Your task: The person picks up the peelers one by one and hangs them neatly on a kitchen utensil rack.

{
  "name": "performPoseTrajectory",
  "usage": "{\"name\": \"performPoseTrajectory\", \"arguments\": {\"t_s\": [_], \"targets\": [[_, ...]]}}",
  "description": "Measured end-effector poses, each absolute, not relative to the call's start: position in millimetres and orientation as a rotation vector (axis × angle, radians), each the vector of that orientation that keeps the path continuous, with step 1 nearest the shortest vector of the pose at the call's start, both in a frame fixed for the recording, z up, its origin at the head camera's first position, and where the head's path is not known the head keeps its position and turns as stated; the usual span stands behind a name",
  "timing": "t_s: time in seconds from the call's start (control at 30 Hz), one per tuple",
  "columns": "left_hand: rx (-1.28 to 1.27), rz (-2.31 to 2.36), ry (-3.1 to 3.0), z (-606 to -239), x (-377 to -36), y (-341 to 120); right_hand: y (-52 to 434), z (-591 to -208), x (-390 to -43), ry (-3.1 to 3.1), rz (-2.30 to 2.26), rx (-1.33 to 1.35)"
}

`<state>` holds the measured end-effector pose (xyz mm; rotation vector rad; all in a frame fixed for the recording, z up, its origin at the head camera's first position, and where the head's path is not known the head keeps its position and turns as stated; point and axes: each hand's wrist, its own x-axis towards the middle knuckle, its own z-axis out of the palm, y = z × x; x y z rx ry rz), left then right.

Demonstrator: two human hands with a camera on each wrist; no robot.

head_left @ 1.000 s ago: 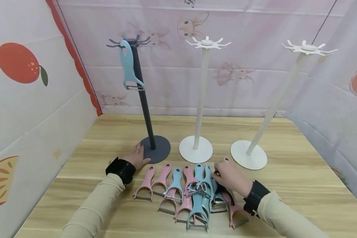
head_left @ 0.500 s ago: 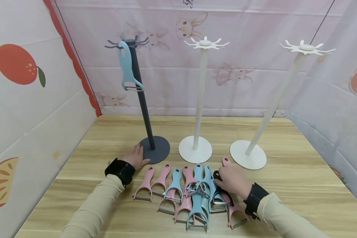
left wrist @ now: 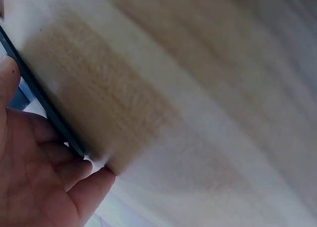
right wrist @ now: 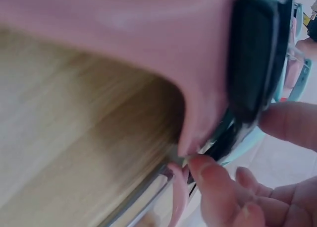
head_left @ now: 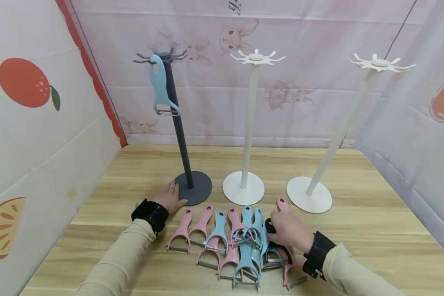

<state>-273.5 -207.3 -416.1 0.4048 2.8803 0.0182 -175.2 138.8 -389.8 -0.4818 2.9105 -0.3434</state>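
My left hand (head_left: 169,198) rests with its fingers extended on the edge of the dark grey base (head_left: 197,191) of the left stand. In the left wrist view, fingertips lie along that thin dark rim (left wrist: 49,105). My right hand (head_left: 290,230) pinches a black peeler (head_left: 269,226) between thumb and fingers; its bladed end points toward me. Beneath that hand lies a pink peeler (head_left: 282,204), partly hidden, which looms large in the right wrist view. A light blue peeler (head_left: 159,82) hangs by its handle hole from a hook of the dark stand.
Several pink and light blue peelers (head_left: 246,250) lie overlapping in front, left of my right hand. Two white hook stands, one central (head_left: 248,123) and one at right (head_left: 329,152), stand behind them. Printed cloth (head_left: 299,37) encloses the wooden table (head_left: 107,201).
My right hand has shifted slightly toward me, and the black peeler's bladed end has moved along with it. The left hand stays on the dark base. The head view tilts a little.
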Motion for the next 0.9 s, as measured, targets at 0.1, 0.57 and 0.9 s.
{"name": "performPoseTrajectory", "arguments": {"t_s": [0.1, 0.57, 0.9], "targets": [[0.410, 0.021, 2.884, -419, -274, -209, 139, -391, -174, 2.905, -0.351, -0.500], [0.438, 0.045, 2.929, -420, -276, -211, 147, -376, -185, 3.047, -0.664, -0.481], [0.397, 0.068, 2.882, -418, -275, -207, 130, -347, -194, 3.326, -0.893, -0.786]]}}
